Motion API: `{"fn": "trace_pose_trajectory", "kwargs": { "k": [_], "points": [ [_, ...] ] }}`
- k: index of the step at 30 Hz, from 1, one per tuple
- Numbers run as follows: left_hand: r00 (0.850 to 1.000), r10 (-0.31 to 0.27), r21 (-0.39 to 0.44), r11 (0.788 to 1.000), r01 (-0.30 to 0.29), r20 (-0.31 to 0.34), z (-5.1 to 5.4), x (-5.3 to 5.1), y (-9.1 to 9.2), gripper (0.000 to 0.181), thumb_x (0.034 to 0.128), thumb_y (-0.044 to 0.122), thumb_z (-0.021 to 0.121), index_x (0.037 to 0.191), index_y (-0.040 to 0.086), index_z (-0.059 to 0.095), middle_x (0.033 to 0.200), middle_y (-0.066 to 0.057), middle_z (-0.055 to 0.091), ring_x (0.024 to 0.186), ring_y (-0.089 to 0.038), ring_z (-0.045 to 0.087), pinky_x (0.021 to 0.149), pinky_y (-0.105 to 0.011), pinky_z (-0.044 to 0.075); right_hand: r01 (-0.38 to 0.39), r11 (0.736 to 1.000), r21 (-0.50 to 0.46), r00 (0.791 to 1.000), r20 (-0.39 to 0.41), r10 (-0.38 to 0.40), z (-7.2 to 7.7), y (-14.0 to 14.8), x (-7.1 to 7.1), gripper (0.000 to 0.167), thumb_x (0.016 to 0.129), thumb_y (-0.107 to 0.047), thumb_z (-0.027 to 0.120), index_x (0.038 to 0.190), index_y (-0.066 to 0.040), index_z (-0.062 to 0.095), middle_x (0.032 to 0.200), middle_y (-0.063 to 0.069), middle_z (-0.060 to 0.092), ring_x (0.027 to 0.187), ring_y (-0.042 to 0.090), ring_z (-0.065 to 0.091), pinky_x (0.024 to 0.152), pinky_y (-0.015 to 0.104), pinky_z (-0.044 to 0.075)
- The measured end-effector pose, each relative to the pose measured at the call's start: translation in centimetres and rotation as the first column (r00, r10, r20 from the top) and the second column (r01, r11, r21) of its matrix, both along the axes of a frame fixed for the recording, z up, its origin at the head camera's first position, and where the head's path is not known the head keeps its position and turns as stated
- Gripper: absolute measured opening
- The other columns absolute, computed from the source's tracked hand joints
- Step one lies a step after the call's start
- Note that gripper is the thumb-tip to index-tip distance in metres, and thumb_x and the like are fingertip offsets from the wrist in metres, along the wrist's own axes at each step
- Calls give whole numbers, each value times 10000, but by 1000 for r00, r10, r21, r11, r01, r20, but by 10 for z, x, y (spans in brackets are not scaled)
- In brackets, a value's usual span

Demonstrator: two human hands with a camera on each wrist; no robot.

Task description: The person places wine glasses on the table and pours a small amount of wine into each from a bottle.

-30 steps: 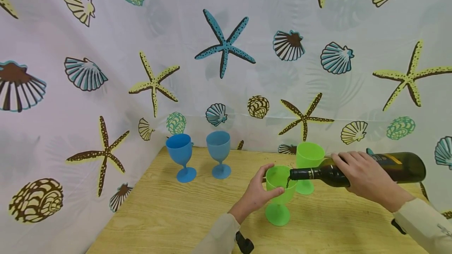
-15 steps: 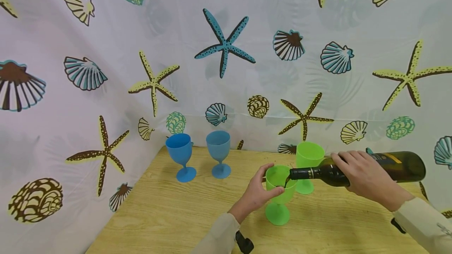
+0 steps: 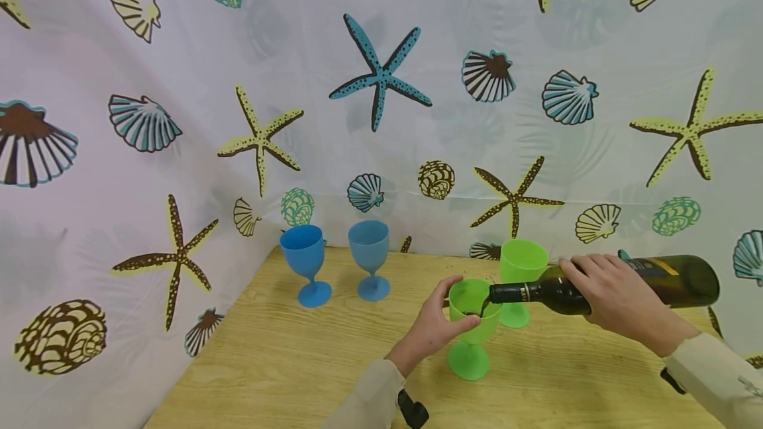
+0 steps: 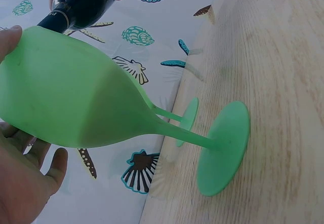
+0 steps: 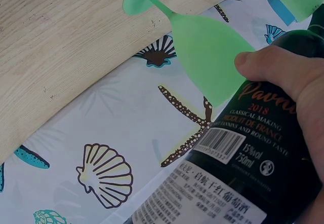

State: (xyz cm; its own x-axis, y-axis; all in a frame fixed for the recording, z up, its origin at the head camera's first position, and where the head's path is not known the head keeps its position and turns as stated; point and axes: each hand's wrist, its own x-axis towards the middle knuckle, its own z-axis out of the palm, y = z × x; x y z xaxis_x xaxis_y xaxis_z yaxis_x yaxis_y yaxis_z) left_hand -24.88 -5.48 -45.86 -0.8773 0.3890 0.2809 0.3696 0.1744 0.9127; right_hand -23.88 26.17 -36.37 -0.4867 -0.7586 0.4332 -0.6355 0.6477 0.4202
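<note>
My left hand (image 3: 430, 331) holds the bowl of the nearer green goblet (image 3: 469, 360), thumb on the near side and fingers behind it; the goblet's foot stands on the table. My right hand (image 3: 622, 298) grips a dark wine bottle (image 3: 685, 281) lying nearly level, its mouth at the goblet's rim. Dark liquid runs from the mouth into the bowl, where some dark liquid shows. In the right wrist view the bottle's label (image 5: 217, 193) faces the camera, with my thumb (image 5: 268, 64) across the glass. A second green goblet (image 3: 523, 261) stands behind the bottle's neck.
Two blue goblets, one darker (image 3: 302, 251) and one lighter (image 3: 369, 247), stand upright at the back left of the wooden table (image 3: 286, 363). A white curtain (image 3: 417, 144) with shells and starfish hangs behind and to the left.
Dark liquid now shows inside the nearer green goblet's bowl, where none was visible a second ago. Both hands, the bottle and the goblets have stayed almost still.
</note>
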Motion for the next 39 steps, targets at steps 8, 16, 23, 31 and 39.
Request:
{"fn": "trace_pose_trajectory", "kwargs": {
  "k": [8, 16, 23, 31, 39],
  "points": [
    [1000, 9, -10, 1000, -9, 6, 12, 9, 0, 695, 894, 213, 673, 1466, 114, 292, 1396, -97, 422, 1258, -280, 422, 1015, -368, 372, -4, 1000, 0, 1000, -2, 4, 1, 0, 1, 978, 406, -244, 953, 1225, 28, 494, 1038, 208, 579, 889, 373, 585, 744, 519, 498],
    [1000, 8, -7, 1000, -8, 17, 16, 12, 0, 692, 896, 202, 670, 1459, 59, 294, 1380, -137, 431, 1251, -309, 424, 1014, -387, 372, -8, 1000, 3, 1000, -2, 8, 0, 0, 0, 982, 397, -244, 956, 1219, 28, 493, 1027, 205, 576, 889, 372, 582, 746, 518, 498],
    [1000, 11, -8, 1000, -11, 13, 2, 2, 1, 718, 891, 259, 679, 1473, 115, 285, 1394, -56, 425, 1262, -253, 421, 1021, -375, 369, -5, 1000, 8, 1000, -1, 5, 1, 1, 0, 985, 404, -250, 956, 1229, 28, 494, 1034, 206, 574, 894, 371, 581, 752, 517, 495],
    [1000, 11, -9, 1000, -11, 25, 0, -1, 1, 707, 891, 219, 679, 1470, 119, 286, 1391, -88, 426, 1248, -276, 430, 1013, -377, 375, -12, 1000, 2, 1000, -6, 12, 2, -1, 1, 984, 391, -237, 957, 1220, 33, 502, 1038, 205, 576, 893, 370, 585, 742, 515, 500],
    [1000, 12, -6, 1000, -11, 19, 2, 1, 0, 702, 890, 284, 677, 1467, 163, 297, 1382, -46, 435, 1243, -242, 437, 1010, -361, 378, 3, 1000, 11, 1000, -2, -3, 2, 0, 0, 978, 405, -248, 956, 1222, 28, 494, 1032, 203, 575, 886, 369, 584, 750, 513, 501]
  ]
}}
